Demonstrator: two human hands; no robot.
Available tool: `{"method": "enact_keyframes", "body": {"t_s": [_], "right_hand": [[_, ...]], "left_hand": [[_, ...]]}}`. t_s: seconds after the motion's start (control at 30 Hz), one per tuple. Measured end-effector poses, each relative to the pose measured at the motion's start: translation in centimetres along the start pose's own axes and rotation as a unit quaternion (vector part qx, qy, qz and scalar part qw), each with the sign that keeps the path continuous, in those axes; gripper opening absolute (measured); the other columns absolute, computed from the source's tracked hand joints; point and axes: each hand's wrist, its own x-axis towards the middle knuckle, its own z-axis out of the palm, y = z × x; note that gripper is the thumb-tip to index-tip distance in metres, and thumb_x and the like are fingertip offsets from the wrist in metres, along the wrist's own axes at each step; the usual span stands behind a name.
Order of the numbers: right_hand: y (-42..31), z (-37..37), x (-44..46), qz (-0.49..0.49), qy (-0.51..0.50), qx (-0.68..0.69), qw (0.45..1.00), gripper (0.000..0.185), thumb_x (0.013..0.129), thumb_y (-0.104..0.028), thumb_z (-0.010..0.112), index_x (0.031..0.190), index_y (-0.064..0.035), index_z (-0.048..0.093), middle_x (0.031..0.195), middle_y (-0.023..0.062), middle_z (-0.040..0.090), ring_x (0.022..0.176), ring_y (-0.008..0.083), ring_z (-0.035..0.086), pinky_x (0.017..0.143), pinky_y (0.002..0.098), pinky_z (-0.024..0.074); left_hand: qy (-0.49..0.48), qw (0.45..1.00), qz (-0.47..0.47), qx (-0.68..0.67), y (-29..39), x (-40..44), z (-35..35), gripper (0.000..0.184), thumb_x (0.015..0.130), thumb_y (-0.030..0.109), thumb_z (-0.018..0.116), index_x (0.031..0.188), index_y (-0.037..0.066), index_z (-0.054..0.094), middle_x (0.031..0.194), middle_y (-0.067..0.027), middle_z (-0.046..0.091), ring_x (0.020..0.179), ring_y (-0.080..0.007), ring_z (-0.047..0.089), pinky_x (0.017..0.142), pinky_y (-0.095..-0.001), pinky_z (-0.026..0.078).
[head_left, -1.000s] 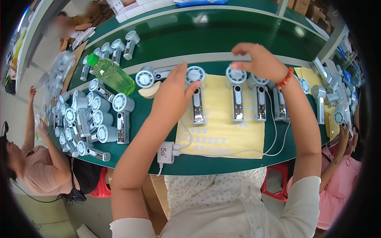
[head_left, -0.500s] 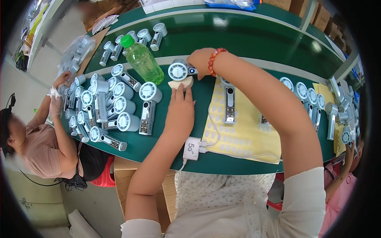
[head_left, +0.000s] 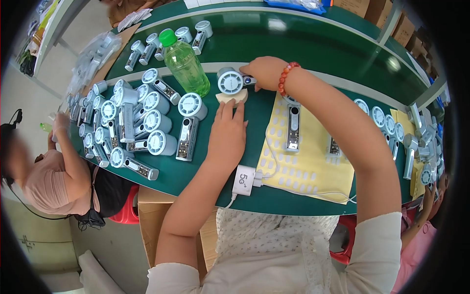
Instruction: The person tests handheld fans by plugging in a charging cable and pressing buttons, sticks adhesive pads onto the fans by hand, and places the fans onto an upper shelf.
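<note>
A light-blue handheld fan (head_left: 230,82) with a round grille head lies at the middle of the bench. My right hand (head_left: 267,73), wearing a red bead bracelet, is closed on its short handle, where a small lit display shows. My left hand (head_left: 227,130) has its fingers on a cream sponge-like pad (head_left: 233,98) and presses it against the near side of the fan head. The underside of the pad is hidden. Left of my left hand, another fan (head_left: 190,125) with a see-through handle lies beside a pile of similar fans (head_left: 122,115).
A green bottle (head_left: 187,68) stands behind the pile. A yellow sticker sheet (head_left: 303,171) carries more fans, beside a white charger (head_left: 243,180) with cables. More fans (head_left: 378,115) lie at right. Co-workers sit at left (head_left: 54,181) and right.
The view has shifted slightly, so the bench appears further right. My hands keep hold of the fan and the pad. The left co-worker's hands have drawn back from the pile.
</note>
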Motion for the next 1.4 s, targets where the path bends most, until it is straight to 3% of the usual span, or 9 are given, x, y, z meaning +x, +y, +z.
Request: {"method": "enact_keyframes", "body": {"t_s": [0.23, 0.53, 0.73, 0.83, 0.97, 1.1, 1.2, 1.23, 1.4], "right_hand": [[0.3, 0.7, -1.3, 0.011, 0.030, 0.053, 0.998, 0.057, 0.073, -0.011, 0.071, 0.125, -0.0039, 0.050, 0.125, 0.0153, 0.052, 0.114, 0.0322, 0.050, 0.097, 0.0362, 0.0407], [0.7, -1.1, -13.7, -0.005, 0.298, 0.074, 0.952, 0.042, 0.079, -0.012, 0.065, 0.120, -0.0051, 0.053, 0.122, 0.0138, 0.054, 0.116, 0.0305, 0.047, 0.099, 0.0376, 0.0389], [4.6, 0.3, -23.8, 0.170, 0.351, 0.031, 0.920, 0.031, 0.080, -0.011, 0.065, 0.109, -0.0032, 0.059, 0.114, 0.0148, 0.058, 0.109, 0.0317, 0.052, 0.093, 0.0378, 0.0418], [6.3, 1.7, -27.7, 0.227, 0.342, 0.124, 0.904, 0.031, 0.078, -0.010, 0.066, 0.108, -0.0026, 0.060, 0.114, 0.0153, 0.059, 0.106, 0.0321, 0.054, 0.092, 0.0382, 0.0426], [7.0, 3.5, -29.6, 0.248, 0.323, 0.077, 0.910, 0.037, 0.076, -0.017, 0.070, 0.109, -0.0042, 0.060, 0.111, 0.0135, 0.061, 0.105, 0.0315, 0.055, 0.090, 0.0364, 0.0434], [7.5, 3.7, -28.9, 0.247, 0.319, 0.082, 0.911, 0.038, 0.079, -0.018, 0.067, 0.115, -0.0106, 0.060, 0.114, 0.0108, 0.061, 0.111, 0.0297, 0.052, 0.100, 0.0431, 0.0327], [8.8, 3.9, -28.2, 0.153, 0.305, 0.210, 0.916, 0.040, 0.080, -0.016, 0.065, 0.119, -0.0128, 0.058, 0.116, 0.0113, 0.060, 0.112, 0.0293, 0.051, 0.100, 0.0427, 0.0328], [10.6, 5.1, -27.8, 0.124, 0.303, 0.134, 0.935, 0.043, 0.080, -0.011, 0.065, 0.121, -0.0135, 0.057, 0.118, 0.0125, 0.059, 0.110, 0.0302, 0.053, 0.096, 0.0380, 0.0384], [11.3, 4.0, -27.3, 0.119, 0.240, 0.181, 0.946, 0.040, 0.077, -0.010, 0.067, 0.116, -0.0109, 0.060, 0.114, 0.0130, 0.061, 0.106, 0.0306, 0.055, 0.092, 0.0357, 0.0426]], "left_hand": [[-0.005, 0.998, -0.015, -0.054, 0.1, 0.1, 0.1, 0.044, 0.081, 0.005, 0.060, 0.123, -0.001, 0.049, 0.124, -0.0174, 0.047, 0.113, -0.0343, 0.048, 0.094, -0.0391, 0.042], [0.028, 0.998, 0.000, -0.054, 0.1, 0.1, -0.2, 0.040, 0.079, 0.008, 0.062, 0.118, -0.002, 0.054, 0.121, -0.0181, 0.049, 0.113, -0.0345, 0.047, 0.095, -0.0402, 0.040], [0.057, 0.992, 0.041, -0.108, 2.2, 0.4, -2.4, 0.032, 0.081, 0.008, 0.061, 0.112, 0.002, 0.058, 0.119, -0.0156, 0.052, 0.111, -0.0331, 0.048, 0.095, -0.0398, 0.039], [0.009, 0.978, 0.126, -0.167, 5.6, 0.9, -5.0, 0.032, 0.081, 0.008, 0.061, 0.112, 0.002, 0.057, 0.115, -0.0136, 0.054, 0.109, -0.0322, 0.049, 0.093, -0.0388, 0.040], [-0.091, 0.945, 0.210, -0.233, 10.8, 1.9, -4.5, 0.030, 0.082, 0.010, 0.058, 0.111, 0.000, 0.056, 0.111, -0.0148, 0.054, 0.106, -0.0324, 0.050, 0.090, -0.0381, 0.042], [-0.163, 0.918, 0.262, -0.251, 18.4, 2.7, 0.1, 0.036, 0.082, 0.015, 0.060, 0.110, -0.006, 0.053, 0.113, -0.0199, 0.052, 0.107, -0.0349, 0.050, 0.091, -0.0382, 0.043], [-0.056, 0.950, 0.273, -0.139, 22.7, 1.6, 5.6, 0.049, 0.079, 0.019, 0.063, 0.116, -0.010, 0.048, 0.124, -0.0269, 0.044, 0.115, -0.0381, 0.046, 0.095, -0.0377, 0.041], [0.002, 0.958, 0.274, -0.088, 23.2, 1.1, 7.1, 0.054, 0.079, 0.020, 0.064, 0.119, -0.011, 0.046, 0.127, -0.0291, 0.041, 0.118, -0.0390, 0.044, 0.097, -0.0376, 0.040], [-0.088, 0.965, 0.235, -0.076, 23.7, -0.2, 8.3, 0.069, 0.080, 0.021, 0.064, 0.131, -0.011, 0.032, 0.138, -0.0321, 0.027, 0.128, -0.0408, 0.034, 0.102, -0.0370, 0.037]]}}
